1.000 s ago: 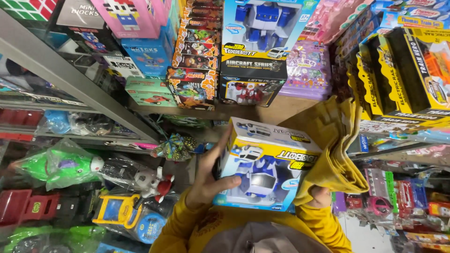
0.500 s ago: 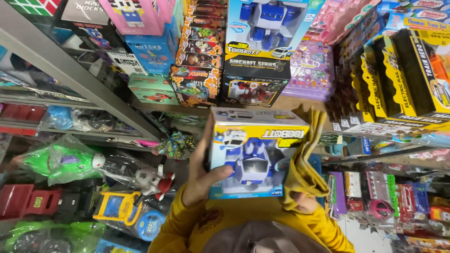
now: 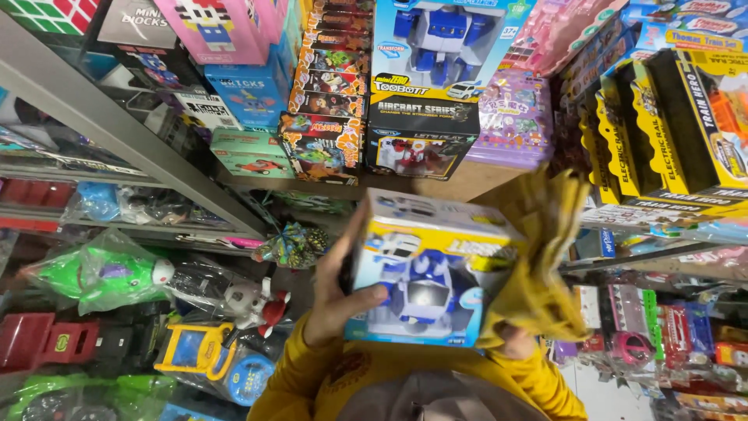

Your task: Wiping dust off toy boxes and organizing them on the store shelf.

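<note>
— Since a moment ago the toy box (image 3: 425, 269) has come up higher and swung more square to the camera, and the yellow cloth (image 3: 541, 261) has risen with it along the right side.

— How is the left hand (image 3: 339, 300) set on it?

— Curled around the box's left edge. The thumb lies across the front face near the lower left corner, and the fingers reach up behind the side panel, so the hand is half closed and clamped on the cardboard.

— And the right hand (image 3: 514, 339)?

— Mostly hidden. Only a bit of it shows below the cloth, at the box's lower right corner. It is bunched into the yellow cloth and seems pressed against the box through it, but I cannot tell how far the fingers are closed.

— Where does the box sit?

— Held in the air between both hands, front face toward the camera, showing a blue and white robot picture with a yellow band along the top. Yellow sleeves (image 3: 312, 374) run down from the hands to the bottom of the frame.

— What lies around it?

— Just above it, a larger blue robot box (image 3: 436, 47) stands on a shelf board (image 3: 475, 183), with a stack of small colourful boxes (image 3: 323, 93) to its left and yellow train boxes (image 3: 662, 125) to the right. To the lower left, a green toy in a plastic bag (image 3: 101, 269) lies among other bagged toys.
</note>
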